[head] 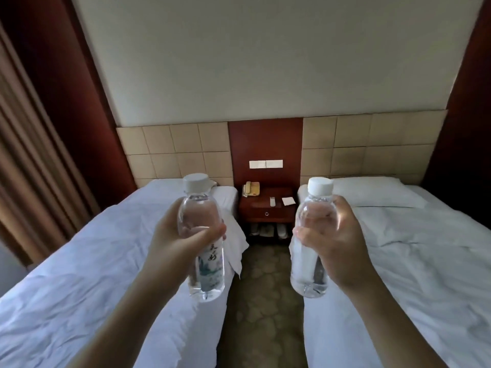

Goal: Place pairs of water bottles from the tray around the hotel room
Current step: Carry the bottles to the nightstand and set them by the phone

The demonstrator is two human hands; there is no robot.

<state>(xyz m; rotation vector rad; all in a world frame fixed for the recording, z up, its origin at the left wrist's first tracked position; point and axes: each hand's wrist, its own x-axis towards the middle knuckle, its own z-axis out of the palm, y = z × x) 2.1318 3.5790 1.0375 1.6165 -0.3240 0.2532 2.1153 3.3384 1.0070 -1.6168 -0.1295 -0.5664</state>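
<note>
Left hand: our left hand (172,235) gripped the left bottle (202,240) around its middle, fingers curled about it, held upright in the air.
Right hand: our right hand (334,235) wrapped the right bottle (312,243) likewise, upright, white cap on top.
Bottles: well apart from each other, raised above the carpeted aisle (263,301) between two white beds.
Ahead: we faced a wooden nightstand (267,208) carrying a telephone (251,189).

beds (79,274) cropped, slippers (268,231) indistinct
</note>
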